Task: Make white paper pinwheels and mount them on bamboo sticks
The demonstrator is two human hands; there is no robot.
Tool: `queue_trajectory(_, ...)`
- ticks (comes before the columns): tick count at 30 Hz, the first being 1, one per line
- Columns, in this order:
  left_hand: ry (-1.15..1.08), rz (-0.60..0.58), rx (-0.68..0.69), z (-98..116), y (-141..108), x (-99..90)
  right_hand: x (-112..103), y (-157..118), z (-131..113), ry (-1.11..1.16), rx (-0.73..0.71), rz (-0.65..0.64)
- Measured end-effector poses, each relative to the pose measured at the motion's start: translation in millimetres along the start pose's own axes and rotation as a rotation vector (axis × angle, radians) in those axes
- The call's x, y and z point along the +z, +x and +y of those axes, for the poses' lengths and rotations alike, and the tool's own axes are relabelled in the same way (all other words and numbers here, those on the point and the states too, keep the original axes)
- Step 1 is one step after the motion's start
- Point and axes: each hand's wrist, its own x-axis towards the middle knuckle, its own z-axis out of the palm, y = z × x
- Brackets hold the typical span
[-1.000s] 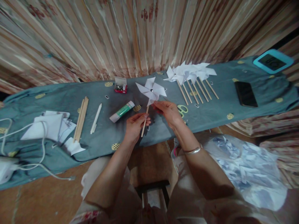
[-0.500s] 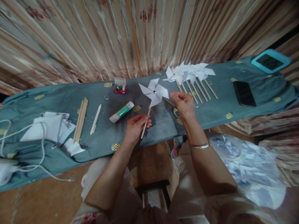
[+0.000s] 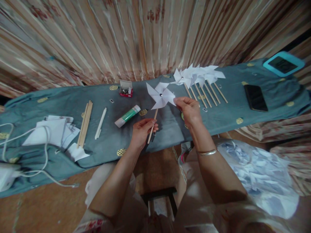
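Holding a paper pinwheel [image 3: 165, 97] just right of the green tube [image 3: 128, 115], pinching the stick [image 3: 155, 114] with the left hand [image 3: 140, 133]; with the right hand [image 3: 190, 110], touching a blade tip (pinched or merely brushed, cannot tell). Risk: tearing paper around the pin [image 3: 161, 95] by tugging too hard.

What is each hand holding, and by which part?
The left hand holds the pinwheel by its wooden stick, just below the paper; the right hand is at one blade's tip.

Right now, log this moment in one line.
left hand: holds stick | right hand: at pinwheel edge | nearby: tube, open box, pen
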Motion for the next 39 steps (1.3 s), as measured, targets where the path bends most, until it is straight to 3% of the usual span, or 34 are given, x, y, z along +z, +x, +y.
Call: queue_trajectory(39,-0.027,0.073,0.030,0.9,2.6,5.7,17.9,-25.1,9.3,0.049,0.137,-0.170)
